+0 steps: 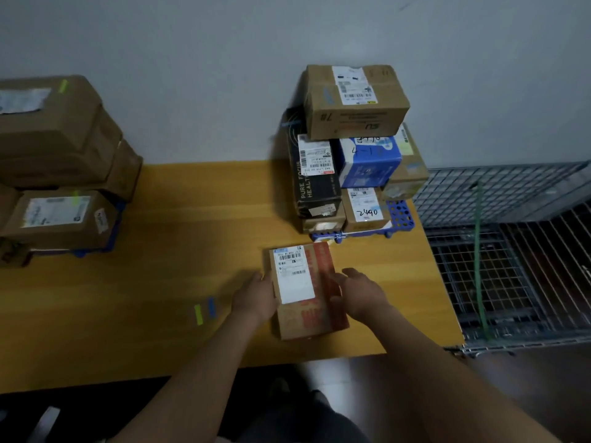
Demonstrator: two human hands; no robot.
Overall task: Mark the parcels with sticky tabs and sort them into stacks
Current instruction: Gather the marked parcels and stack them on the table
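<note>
A flat brown parcel (307,292) with red print and a white shipping label lies on the wooden table (179,238) in front of me. My left hand (256,295) holds its left edge and my right hand (359,290) rests against its right edge. Left of the parcel, a green sticky tab (198,314) and a blue sticky tab (211,306) lie on the table. A stack of parcels (355,148) stands at the back right on a blue tray (399,215). A second stack of brown parcels (60,161), with green tabs on them, stands at the left.
A grey wire cage cart (511,260) with a green strap stands to the right of the table. A plain wall runs behind the table. The table's front edge is close to my body.
</note>
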